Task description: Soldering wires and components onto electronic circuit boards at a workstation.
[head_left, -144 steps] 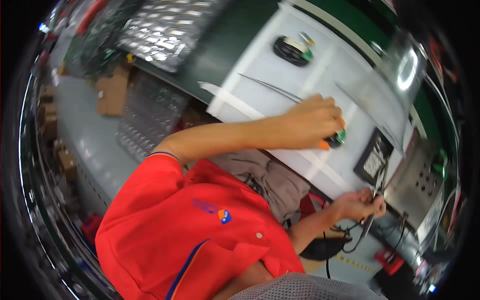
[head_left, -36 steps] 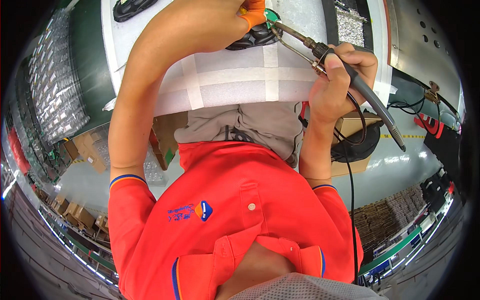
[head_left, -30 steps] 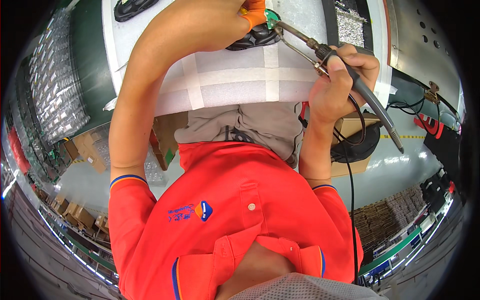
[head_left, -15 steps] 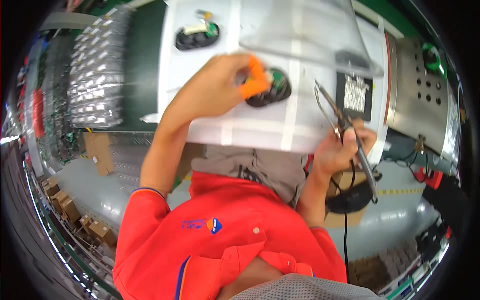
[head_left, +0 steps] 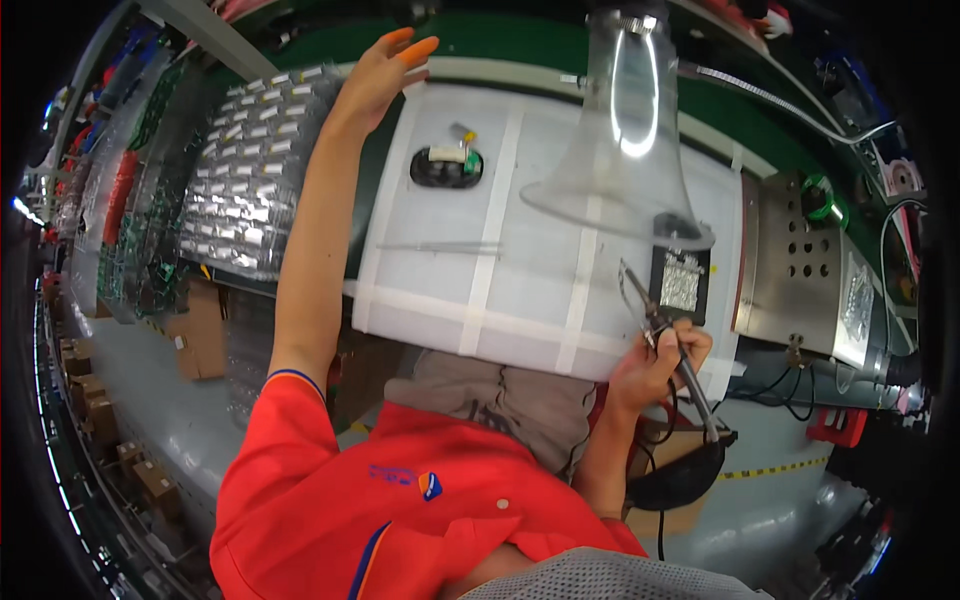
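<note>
My left hand (head_left: 385,78) is stretched out past the far left corner of the white work mat (head_left: 420,300). Its fingers are spread, orange covers sit on some fingertips, and nothing shows in its grasp. On the mat, to the right of and nearer than that hand, lies a black oval housing (head_left: 435,175) with a green circuit board and a small yellow-tipped part. My right hand (head_left: 655,368) is closed round a soldering iron (head_left: 692,380) at the mat's near right. The iron's tip points away from me, with a thin metal guide alongside it.
A clear fume hood (head_left: 630,190) hangs over the mat's far right, above a black tray (head_left: 660,290) of silvery material. Tweezers (head_left: 440,247) lie on the mat. Stacked clear trays (head_left: 250,180) stand left; a perforated metal box (head_left: 795,265) stands right.
My left hand has left the second black housing and reached far left, opening out. That housing no longer shows on the mat. My right hand still holds the iron; the view has shifted.
</note>
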Motion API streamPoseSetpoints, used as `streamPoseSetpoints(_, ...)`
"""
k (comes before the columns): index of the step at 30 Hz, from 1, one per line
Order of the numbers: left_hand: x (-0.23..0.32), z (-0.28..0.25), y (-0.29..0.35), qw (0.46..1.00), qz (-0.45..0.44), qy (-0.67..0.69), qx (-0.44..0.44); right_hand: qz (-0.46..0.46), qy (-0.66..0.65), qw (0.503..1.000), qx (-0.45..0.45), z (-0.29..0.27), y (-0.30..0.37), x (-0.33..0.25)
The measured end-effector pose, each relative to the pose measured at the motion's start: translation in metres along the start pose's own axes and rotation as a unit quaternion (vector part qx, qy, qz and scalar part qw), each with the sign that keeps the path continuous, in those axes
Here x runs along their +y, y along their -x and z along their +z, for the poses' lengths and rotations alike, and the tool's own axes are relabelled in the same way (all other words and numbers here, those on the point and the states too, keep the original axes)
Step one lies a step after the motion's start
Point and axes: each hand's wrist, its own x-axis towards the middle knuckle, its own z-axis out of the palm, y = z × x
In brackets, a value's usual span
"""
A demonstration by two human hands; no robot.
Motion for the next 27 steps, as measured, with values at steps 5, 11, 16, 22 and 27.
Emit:
streamPoseSetpoints(5, 0.004, 0.009, 0.065, 0.911, 0.096, -0.372, -0.152, 0.018, -0.008, 0.999, -0.027, 0.002, -0.005, -0.002)
streamPoseSetpoints(11, 0.0, 0.024, 0.13, 0.86, 0.221, -0.445, -0.116, 0.042, -0.009, 0.999, -0.021, -0.004, -0.005, -0.004)
streamPoseSetpoints(16, 0.021, 0.047, 0.176, 0.9, 0.169, -0.35, -0.197, 0.022, -0.011, 1.0, -0.002, 0.003, -0.002, -0.007)
streamPoseSetpoints(22, 0.026, 0.106, 0.203, 0.904, 0.202, -0.305, -0.222, 0.01, 0.002, 0.998, 0.058, 0.011, -0.002, -0.006)
streamPoseSetpoints(27, 0.052, 0.12, 0.218, 0.939, -0.018, -0.266, -0.218, -0.002, 0.026, 0.996, 0.083, 0.009, -0.003, -0.005)
